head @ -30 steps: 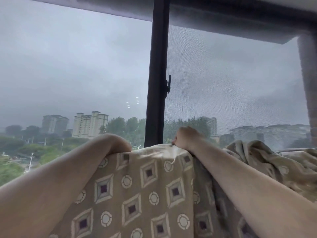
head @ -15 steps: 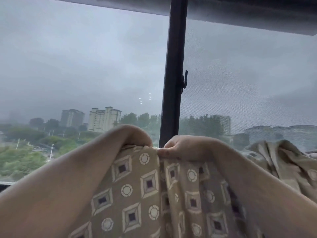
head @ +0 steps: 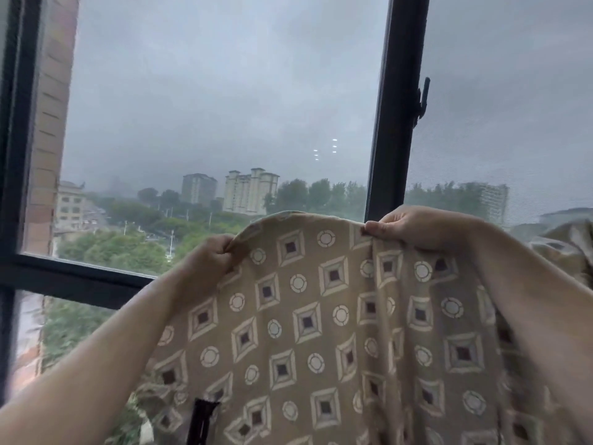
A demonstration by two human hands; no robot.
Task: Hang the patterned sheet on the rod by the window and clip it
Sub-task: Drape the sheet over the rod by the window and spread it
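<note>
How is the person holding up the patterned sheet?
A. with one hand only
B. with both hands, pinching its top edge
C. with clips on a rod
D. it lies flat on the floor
B: the left hand and the right hand each pinch the top edge of the patterned sheet, which hangs down in front of the window.

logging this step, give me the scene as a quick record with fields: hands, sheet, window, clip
left hand: pinches the sheet's top edge at its left
right hand: pinches the same edge further right
sheet: tan, diamond and circle pattern, held up before the window, hanging in folds
rod: not visible
clip: none seen; a dark item at the sheet's lower edge is unclear
window: dark frame, latch on the centre post
</note>
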